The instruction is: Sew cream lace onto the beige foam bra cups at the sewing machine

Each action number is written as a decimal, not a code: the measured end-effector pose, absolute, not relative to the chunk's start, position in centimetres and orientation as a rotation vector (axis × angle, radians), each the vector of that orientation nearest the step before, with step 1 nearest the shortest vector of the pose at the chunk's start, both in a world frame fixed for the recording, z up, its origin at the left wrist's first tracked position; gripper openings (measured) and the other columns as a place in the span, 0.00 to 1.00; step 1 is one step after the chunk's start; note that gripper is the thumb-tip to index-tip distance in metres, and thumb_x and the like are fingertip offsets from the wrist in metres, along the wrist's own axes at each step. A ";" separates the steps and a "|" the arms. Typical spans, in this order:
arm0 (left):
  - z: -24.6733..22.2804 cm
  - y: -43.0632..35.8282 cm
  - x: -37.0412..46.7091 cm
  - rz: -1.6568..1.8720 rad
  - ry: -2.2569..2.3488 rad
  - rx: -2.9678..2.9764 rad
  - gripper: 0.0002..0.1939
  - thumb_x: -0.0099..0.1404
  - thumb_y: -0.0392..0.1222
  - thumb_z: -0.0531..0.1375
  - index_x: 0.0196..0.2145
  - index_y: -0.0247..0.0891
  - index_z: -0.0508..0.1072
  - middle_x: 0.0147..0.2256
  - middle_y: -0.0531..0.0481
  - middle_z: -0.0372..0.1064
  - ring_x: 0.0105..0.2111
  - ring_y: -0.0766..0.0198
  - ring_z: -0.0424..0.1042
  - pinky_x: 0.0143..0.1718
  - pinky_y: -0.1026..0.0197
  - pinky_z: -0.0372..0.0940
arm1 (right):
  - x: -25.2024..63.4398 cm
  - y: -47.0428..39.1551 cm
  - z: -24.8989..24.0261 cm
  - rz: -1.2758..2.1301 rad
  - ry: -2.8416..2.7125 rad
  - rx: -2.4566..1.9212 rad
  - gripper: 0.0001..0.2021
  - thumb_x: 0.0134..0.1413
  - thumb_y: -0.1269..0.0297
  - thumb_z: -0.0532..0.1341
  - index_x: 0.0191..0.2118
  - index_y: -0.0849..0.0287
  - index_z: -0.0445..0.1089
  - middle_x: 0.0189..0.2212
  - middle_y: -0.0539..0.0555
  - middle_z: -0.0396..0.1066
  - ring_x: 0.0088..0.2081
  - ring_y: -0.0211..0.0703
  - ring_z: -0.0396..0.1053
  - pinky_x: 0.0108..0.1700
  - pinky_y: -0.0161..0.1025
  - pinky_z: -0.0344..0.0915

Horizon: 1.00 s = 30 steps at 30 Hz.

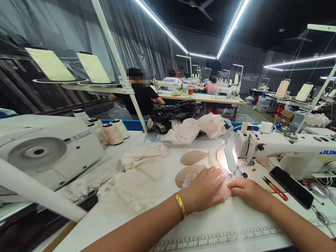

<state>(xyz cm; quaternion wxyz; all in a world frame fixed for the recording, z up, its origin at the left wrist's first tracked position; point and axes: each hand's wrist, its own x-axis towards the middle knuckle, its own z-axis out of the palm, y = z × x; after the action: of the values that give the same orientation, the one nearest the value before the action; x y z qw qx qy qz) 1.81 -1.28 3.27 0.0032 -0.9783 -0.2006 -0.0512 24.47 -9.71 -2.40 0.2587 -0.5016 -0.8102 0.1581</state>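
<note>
My left hand [206,190], with a gold bracelet and a ring, rests with curved fingers over a pale pink lace fabric [223,191] in front of the sewing machine's needle area. My right hand [252,194] pinches the right edge of that fabric between thumb and fingers. The sewing machine [286,145] stands just beyond both hands, its lamp [230,158] shining brightly on the cloth under the head. Two stacks of beige oval pads, an upper stack [193,158] and a lower stack [183,175], lie left of the needle. My left hand partly covers the lower one.
Orange-handled thread snips [275,188] and a black phone [291,187] lie right of my right hand. Cream lace garments [139,178] spread across the left. More pieces [187,129] are heaped behind. Thread cones [112,133] stand beside another machine [47,150]. A person in black [139,98] sits ahead.
</note>
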 end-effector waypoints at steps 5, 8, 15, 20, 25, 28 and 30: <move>2.0 -0.7 2.1 -0.343 -0.345 -3.096 0.17 0.63 0.44 0.69 0.47 0.37 0.72 0.46 0.44 0.72 0.42 0.52 0.70 0.45 0.52 0.66 | 25.3 -8.8 -3.5 0.040 -2.331 -1.080 0.20 0.65 0.80 0.48 0.46 0.56 0.75 0.48 0.57 0.78 0.48 0.45 0.74 0.48 0.42 0.73; 0.5 -1.0 2.2 -0.383 -0.258 -3.108 0.05 0.67 0.38 0.65 0.35 0.36 0.72 0.39 0.46 0.73 0.38 0.56 0.70 0.40 0.55 0.66 | 25.3 -9.2 -2.8 -0.027 -2.331 -1.081 0.18 0.65 0.80 0.51 0.46 0.55 0.74 0.49 0.56 0.78 0.49 0.46 0.72 0.49 0.44 0.72; -1.2 -1.1 2.1 -0.567 -0.213 -3.101 0.09 0.71 0.37 0.61 0.31 0.35 0.71 0.37 0.46 0.71 0.37 0.57 0.69 0.40 0.55 0.68 | 26.1 -10.8 -1.4 0.065 -2.354 -1.177 0.17 0.66 0.77 0.56 0.51 0.51 0.75 0.39 0.54 0.73 0.40 0.45 0.65 0.40 0.40 0.66; -0.8 -1.1 2.3 -0.575 -0.240 -3.134 0.06 0.72 0.36 0.58 0.35 0.36 0.71 0.36 0.47 0.70 0.35 0.57 0.67 0.36 0.57 0.66 | 26.4 -11.0 -1.4 0.138 -2.346 -1.144 0.17 0.66 0.77 0.55 0.51 0.51 0.75 0.39 0.54 0.72 0.39 0.43 0.64 0.39 0.40 0.64; -0.6 -1.3 2.3 -0.602 -0.216 -3.110 0.06 0.72 0.35 0.57 0.36 0.37 0.71 0.35 0.47 0.68 0.33 0.58 0.64 0.33 0.58 0.63 | 26.3 -11.1 -1.2 0.151 -2.335 -1.112 0.18 0.63 0.79 0.55 0.49 0.52 0.74 0.38 0.53 0.71 0.38 0.43 0.64 0.38 0.39 0.62; -0.7 -1.3 2.3 -0.621 -0.210 -3.097 0.06 0.72 0.34 0.56 0.36 0.37 0.71 0.34 0.47 0.67 0.32 0.58 0.63 0.32 0.58 0.62 | 26.2 -11.2 -1.0 0.155 -2.337 -1.105 0.17 0.63 0.79 0.55 0.49 0.53 0.74 0.38 0.53 0.71 0.38 0.43 0.64 0.38 0.39 0.62; -0.9 -1.2 2.4 -0.623 -0.193 -3.084 0.06 0.72 0.34 0.56 0.37 0.37 0.72 0.34 0.47 0.67 0.32 0.58 0.62 0.33 0.58 0.62 | 26.2 -11.2 -0.9 0.160 -2.337 -1.104 0.18 0.62 0.80 0.55 0.49 0.53 0.74 0.38 0.53 0.71 0.38 0.42 0.64 0.38 0.39 0.62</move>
<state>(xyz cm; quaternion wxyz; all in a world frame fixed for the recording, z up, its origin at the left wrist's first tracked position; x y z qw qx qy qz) 2.36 -1.23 -0.85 -0.0053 -0.9783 -0.0613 -0.1976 26.21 -11.23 -0.95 0.2727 -0.4103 -0.8682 0.0593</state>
